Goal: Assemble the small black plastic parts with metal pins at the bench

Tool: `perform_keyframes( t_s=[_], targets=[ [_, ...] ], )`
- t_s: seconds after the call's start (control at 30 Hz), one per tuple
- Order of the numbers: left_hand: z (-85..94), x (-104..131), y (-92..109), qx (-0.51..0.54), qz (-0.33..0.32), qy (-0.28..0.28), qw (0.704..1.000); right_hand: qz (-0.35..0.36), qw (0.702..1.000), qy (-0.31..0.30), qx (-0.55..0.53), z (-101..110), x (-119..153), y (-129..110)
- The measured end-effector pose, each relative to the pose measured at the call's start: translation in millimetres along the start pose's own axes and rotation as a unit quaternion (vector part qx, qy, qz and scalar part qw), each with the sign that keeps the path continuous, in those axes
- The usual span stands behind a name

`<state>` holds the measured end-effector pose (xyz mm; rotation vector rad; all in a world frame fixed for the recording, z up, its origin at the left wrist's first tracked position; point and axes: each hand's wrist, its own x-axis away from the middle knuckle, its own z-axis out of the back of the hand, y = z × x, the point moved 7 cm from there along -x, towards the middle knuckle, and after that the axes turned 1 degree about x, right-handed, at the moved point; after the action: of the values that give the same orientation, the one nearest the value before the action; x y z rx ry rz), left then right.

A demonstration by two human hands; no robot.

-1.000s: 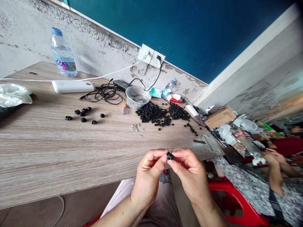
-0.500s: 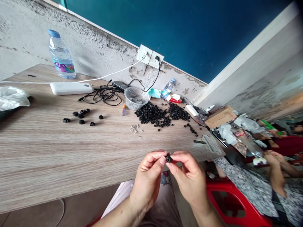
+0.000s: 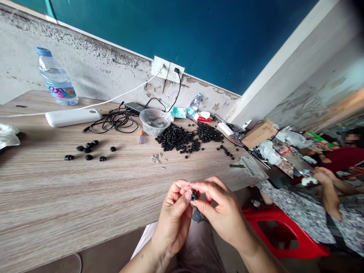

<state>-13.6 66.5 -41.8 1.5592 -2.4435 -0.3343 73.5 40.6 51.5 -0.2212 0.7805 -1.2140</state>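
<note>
- Both hands meet at the worktop (image 3: 85,197) edge: our left hand (image 3: 173,220) and right hand (image 3: 224,214) pinch one small black part (image 3: 194,196) between fingertips.
- We judge it light, stiff and easily dropped; its rim suits pinching.
- Loose black parts (image 3: 182,138) lie at twelve o'clock.

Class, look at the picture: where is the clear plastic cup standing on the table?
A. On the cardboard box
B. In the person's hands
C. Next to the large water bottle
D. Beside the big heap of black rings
D: the clear plastic cup stands right beside the heap of black rings, far from the large water bottle.
</note>
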Motion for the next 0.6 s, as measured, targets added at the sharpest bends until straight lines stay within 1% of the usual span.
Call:
perform_keyframes(
  t_s=[0.13, 0.23, 0.33, 0.43, 0.6],
  targets=[
    [2.1, 0, -2, 0.002, 0.013, 0.005, 1.0, 0.018, 0.999, -0.021, 0.042, 1, 0, -4],
    [2.7, 1, -5, 0.018, 0.036, -0.002, 0.999, -0.003, 0.998, -0.053, 0.045, 0, 0, -1],
    [4.8, 0, -9, 0.028, 0.063, 0.002, 0.998, -0.029, 0.996, -0.075, 0.041, -1, 0, 4],
    [6.3, -2, -11, 0.019, 0.087, 0.004, 0.996, -0.051, 0.993, -0.088, 0.053, -2, -1, 8],
    [5.1, -3, -16, 0.011, 0.128, -0.012, 0.992, -0.075, 0.991, -0.092, 0.054, -2, 0, 13]
  ],
)
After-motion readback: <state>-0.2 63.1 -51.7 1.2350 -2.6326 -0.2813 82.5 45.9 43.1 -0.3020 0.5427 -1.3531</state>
